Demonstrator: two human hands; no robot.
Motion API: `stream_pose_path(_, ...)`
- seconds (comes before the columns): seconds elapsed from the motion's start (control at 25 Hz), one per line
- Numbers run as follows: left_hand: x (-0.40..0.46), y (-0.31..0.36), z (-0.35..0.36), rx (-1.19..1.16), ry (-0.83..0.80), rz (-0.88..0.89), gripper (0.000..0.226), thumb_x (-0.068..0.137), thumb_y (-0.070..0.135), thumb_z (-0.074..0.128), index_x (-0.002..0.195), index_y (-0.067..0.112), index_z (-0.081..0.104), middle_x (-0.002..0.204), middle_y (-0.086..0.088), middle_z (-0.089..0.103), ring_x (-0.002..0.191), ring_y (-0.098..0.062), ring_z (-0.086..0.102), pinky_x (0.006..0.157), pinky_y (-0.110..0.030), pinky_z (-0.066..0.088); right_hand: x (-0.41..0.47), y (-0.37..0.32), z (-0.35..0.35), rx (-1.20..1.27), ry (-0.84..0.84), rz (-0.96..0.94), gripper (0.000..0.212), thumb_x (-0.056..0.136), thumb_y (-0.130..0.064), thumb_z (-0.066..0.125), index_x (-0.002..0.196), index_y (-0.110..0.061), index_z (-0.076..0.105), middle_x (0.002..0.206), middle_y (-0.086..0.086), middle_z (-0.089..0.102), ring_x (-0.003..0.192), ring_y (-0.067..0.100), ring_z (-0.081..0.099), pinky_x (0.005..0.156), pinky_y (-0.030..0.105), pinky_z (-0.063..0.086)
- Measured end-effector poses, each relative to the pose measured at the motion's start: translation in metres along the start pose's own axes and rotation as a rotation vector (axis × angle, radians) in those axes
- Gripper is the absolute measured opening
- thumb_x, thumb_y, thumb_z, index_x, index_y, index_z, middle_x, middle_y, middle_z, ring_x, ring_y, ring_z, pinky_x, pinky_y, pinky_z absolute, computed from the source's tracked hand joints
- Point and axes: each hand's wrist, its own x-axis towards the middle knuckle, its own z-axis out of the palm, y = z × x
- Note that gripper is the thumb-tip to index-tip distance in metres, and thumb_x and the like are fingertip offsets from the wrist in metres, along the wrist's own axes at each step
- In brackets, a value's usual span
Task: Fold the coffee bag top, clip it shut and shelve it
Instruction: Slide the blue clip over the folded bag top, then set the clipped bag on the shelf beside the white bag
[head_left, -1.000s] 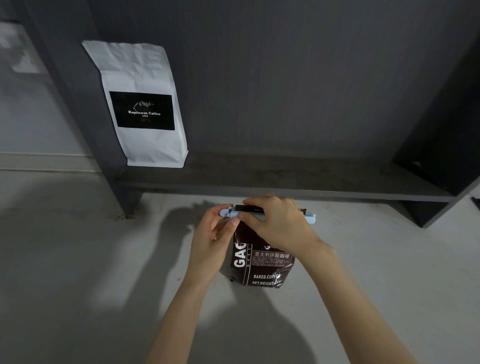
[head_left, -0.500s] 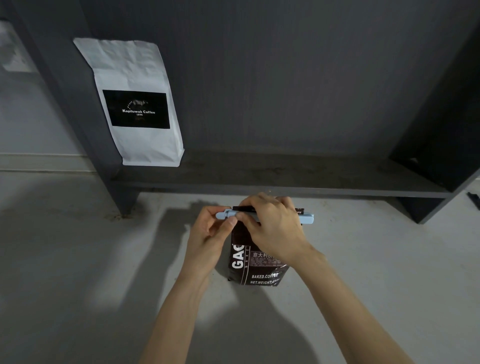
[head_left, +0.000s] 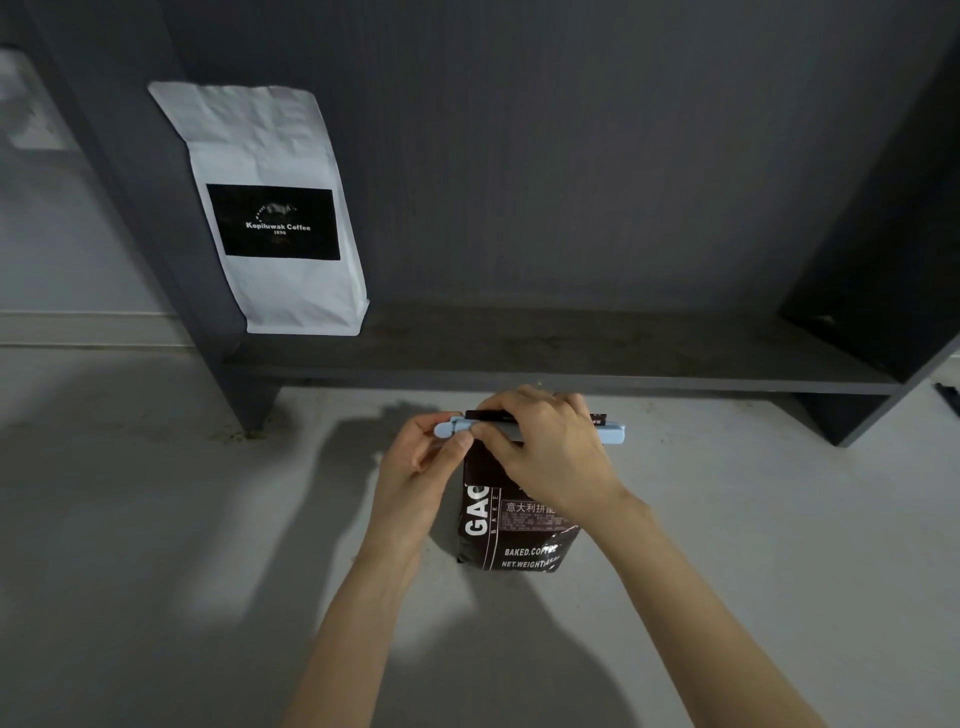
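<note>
A dark brown coffee bag (head_left: 511, 530) with white lettering stands upright on the grey floor just in front of the shelf. A long light-blue clip (head_left: 613, 434) lies across its folded top. My left hand (head_left: 415, 467) pinches the clip's left end between thumb and fingers. My right hand (head_left: 545, 447) presses down over the clip's middle and hides most of the bag's top. The clip's right end sticks out past my right hand.
A dark grey shelf board (head_left: 571, 358) runs low behind the bag, with upright side panels left and right. A white coffee bag (head_left: 275, 208) with a black label stands at the shelf's left end. A small dark object (head_left: 948, 397) lies at the far right edge.
Both hands stay on the clip and bag top; the grip looks the same. The view has shifted only slightly.
</note>
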Motion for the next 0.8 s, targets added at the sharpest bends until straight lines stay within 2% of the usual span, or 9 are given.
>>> stream_pose_path(0.12, -0.002, 0.004, 0.002, 0.019, -0.03, 0.026, 0.014, 0.082, 0.009, 0.057, 0.089, 0.021, 0.058, 0.088, 0.004, 0.067, 0.075, 0.007, 0.061, 0.064, -0.003, 0.045, -0.001, 0.003, -0.007, 0.047, 0.012, -0.019, 0.034, 0.083, -0.039, 0.053, 0.112, -0.021, 0.057, 0.112, 0.0, 0.063, 0.107, 0.018, 0.055, 0.091, 0.027, 0.025)
stream_pose_path(0.24, -0.003, 0.005, -0.001, 0.067, -0.056, 0.059, 0.026, 0.081, 0.006, 0.057, 0.093, 0.029, 0.058, 0.093, 0.008, 0.067, 0.081, 0.008, 0.061, 0.067, -0.002, 0.044, -0.006, 0.011, -0.024, 0.109, 0.127, -0.034, 0.043, 0.08, -0.043, 0.053, 0.118, -0.024, 0.053, 0.114, 0.0, 0.062, 0.107, 0.016, 0.055, 0.102, 0.039, 0.036)
stream_pose_path(0.32, -0.002, 0.001, -0.004, 0.097, -0.091, 0.053, 0.035, 0.081, 0.006, 0.058, 0.101, 0.034, 0.056, 0.1, 0.01, 0.067, 0.092, 0.005, 0.061, 0.074, -0.004, 0.045, -0.015, 0.023, -0.035, 0.22, 0.216, 0.022, 0.041, 0.082, -0.034, 0.058, 0.122, -0.025, 0.05, 0.117, -0.005, 0.055, 0.107, 0.002, 0.047, 0.101, 0.018, 0.035)
stream_pose_path(0.36, -0.003, -0.001, -0.005, 0.104, -0.115, 0.041, 0.04, 0.081, 0.005, 0.058, 0.108, 0.034, 0.054, 0.104, 0.009, 0.066, 0.096, 0.003, 0.061, 0.077, -0.007, 0.046, -0.021, 0.03, -0.038, 0.269, 0.256, 0.07, 0.043, 0.083, -0.03, 0.059, 0.124, -0.025, 0.047, 0.118, -0.01, 0.05, 0.106, -0.005, 0.041, 0.094, 0.004, 0.031)
stream_pose_path(0.4, -0.003, -0.004, -0.006, 0.111, -0.135, 0.026, 0.045, 0.08, 0.004, 0.058, 0.114, 0.033, 0.051, 0.106, 0.008, 0.066, 0.099, 0.001, 0.061, 0.082, -0.01, 0.047, -0.027, 0.036, -0.04, 0.305, 0.287, 0.13, 0.046, 0.083, -0.028, 0.059, 0.126, -0.026, 0.044, 0.118, -0.014, 0.045, 0.107, -0.008, 0.037, 0.087, -0.001, 0.028)
stream_pose_path(0.6, -0.005, -0.019, -0.011, 0.19, -0.143, -0.033, 0.069, 0.077, 0.009, 0.064, 0.131, 0.036, 0.031, 0.129, -0.007, 0.056, 0.12, -0.015, 0.051, 0.107, -0.034, 0.036, -0.054, 0.072, -0.013, 0.503, 0.229, 0.381, 0.058, 0.081, -0.023, 0.061, 0.133, -0.021, 0.035, 0.129, -0.001, 0.049, 0.116, 0.008, 0.044, 0.096, 0.028, 0.035)
stream_pose_path(0.64, -0.005, -0.022, -0.012, 0.213, -0.156, -0.027, 0.069, 0.077, 0.009, 0.064, 0.129, 0.039, 0.03, 0.132, -0.003, 0.052, 0.12, -0.008, 0.049, 0.106, -0.028, 0.035, -0.058, 0.076, -0.005, 0.543, 0.183, 0.406, 0.058, 0.08, -0.022, 0.062, 0.132, -0.019, 0.036, 0.131, 0.001, 0.05, 0.118, 0.01, 0.046, 0.098, 0.03, 0.037)
stream_pose_path(0.72, -0.006, -0.029, -0.012, 0.302, -0.21, -0.001, 0.067, 0.079, 0.006, 0.062, 0.117, 0.05, 0.03, 0.125, 0.018, 0.048, 0.109, 0.017, 0.047, 0.095, -0.005, 0.035, -0.065, 0.08, 0.01, 0.583, 0.075, 0.427, 0.056, 0.08, -0.02, 0.063, 0.131, -0.018, 0.039, 0.133, 0.004, 0.051, 0.119, 0.014, 0.048, 0.099, 0.033, 0.039)
stream_pose_path(0.8, -0.009, -0.038, -0.012, 0.374, -0.242, -0.002, 0.069, 0.08, 0.003, 0.059, 0.114, 0.051, 0.023, 0.12, 0.028, 0.04, 0.105, 0.025, 0.041, 0.084, 0.007, 0.031, -0.068, 0.08, 0.024, 0.585, 0.004, 0.436, 0.05, 0.08, -0.015, 0.063, 0.127, -0.018, 0.045, 0.127, 0.002, 0.056, 0.117, 0.015, 0.051, 0.098, 0.033, 0.041)
